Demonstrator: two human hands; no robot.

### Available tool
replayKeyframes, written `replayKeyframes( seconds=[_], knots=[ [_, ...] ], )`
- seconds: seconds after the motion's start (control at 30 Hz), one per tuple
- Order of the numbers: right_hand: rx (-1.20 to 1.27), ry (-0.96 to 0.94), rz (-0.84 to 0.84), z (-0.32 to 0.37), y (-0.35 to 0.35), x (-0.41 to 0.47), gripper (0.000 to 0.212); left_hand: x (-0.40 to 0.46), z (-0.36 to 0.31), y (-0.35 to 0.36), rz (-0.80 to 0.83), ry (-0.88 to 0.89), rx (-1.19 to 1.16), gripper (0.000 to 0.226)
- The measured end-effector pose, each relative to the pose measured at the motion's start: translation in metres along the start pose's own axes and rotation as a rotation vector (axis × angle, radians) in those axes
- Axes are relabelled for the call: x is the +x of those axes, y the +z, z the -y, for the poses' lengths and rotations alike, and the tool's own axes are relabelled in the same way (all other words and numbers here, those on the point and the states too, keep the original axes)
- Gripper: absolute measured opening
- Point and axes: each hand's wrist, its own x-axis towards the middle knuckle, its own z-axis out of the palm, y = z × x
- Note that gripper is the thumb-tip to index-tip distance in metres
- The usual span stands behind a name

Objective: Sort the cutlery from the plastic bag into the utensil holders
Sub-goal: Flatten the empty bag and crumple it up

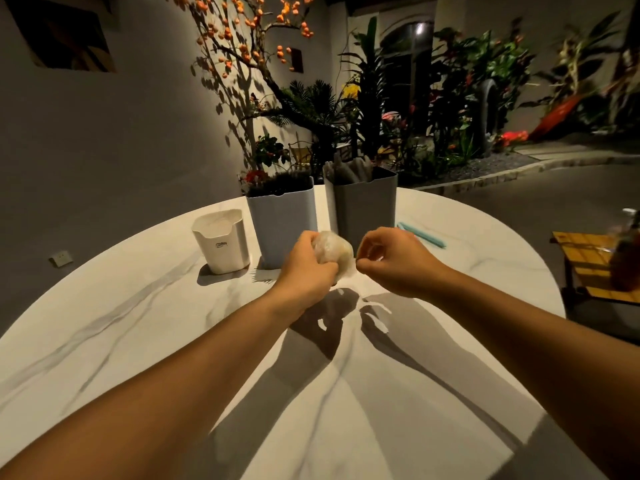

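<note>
My left hand [306,268] grips a crumpled clear plastic bag [334,252], bunched into a ball above the white marble table [138,323]. My right hand [394,261] pinches the bag's edge at its right side with thumb and fingers. Behind the hands stand three utensil holders: a short white one [221,240] at the left, a tall pale blue one [280,220] with dark cutlery tops showing, and a tall grey one [365,209] holding wrapped pieces. No loose cutlery shows inside the bag.
A thin teal wrapped item [420,234] lies on the table right of the grey holder. A yellow wooden stool [595,268] with a bottle stands off the table's right edge. Plants and a wall fill the background.
</note>
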Motion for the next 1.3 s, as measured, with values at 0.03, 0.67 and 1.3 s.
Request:
replayKeyframes(
  seconds=[0.03,0.67,1.3],
  knots=[
    [-0.030,0.043,-0.017,-0.008,-0.007,0.000,0.005,0.001,-0.005,0.009,0.019,-0.019,-0.001,0.050],
    [-0.507,0.335,0.207,-0.117,-0.022,0.069,0.064,0.073,-0.041,0.101,0.096,-0.138,0.174,0.036],
    [-0.127,0.573,-0.001,-0.107,-0.024,0.061,0.030,0.073,-0.008,0.078,0.234,-0.022,-0.027,0.056]
  ],
)
